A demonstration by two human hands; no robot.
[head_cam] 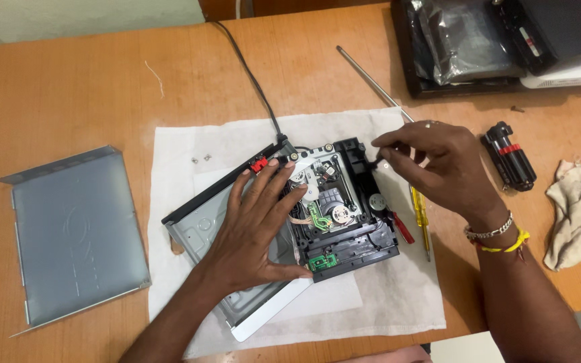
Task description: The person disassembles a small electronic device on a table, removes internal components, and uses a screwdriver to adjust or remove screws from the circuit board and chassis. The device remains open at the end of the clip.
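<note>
One opened disc player [237, 269] is lying on the white cloth [384, 296] mid-table, its long axis running diagonally from near-left to far-right, with its black drive mechanism [344, 215] sitting at the right end. The left hand [257, 228] is pressing flat and spread across the chassis, while the right hand [438, 168] is pinching narrowly at the mechanism's far right edge. Two tiny screws [200, 158] are lying on the cloth, one grey metal cover [75, 235] to the left, and one yellow-handled screwdriver [422, 215] under the right wrist.

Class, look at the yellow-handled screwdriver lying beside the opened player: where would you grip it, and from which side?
Probably by the yellow handle, coming from the right, over bare table. The handle is the thick part and lies clear there; the right hand covers its upper end, and the player crowds its left.
</note>
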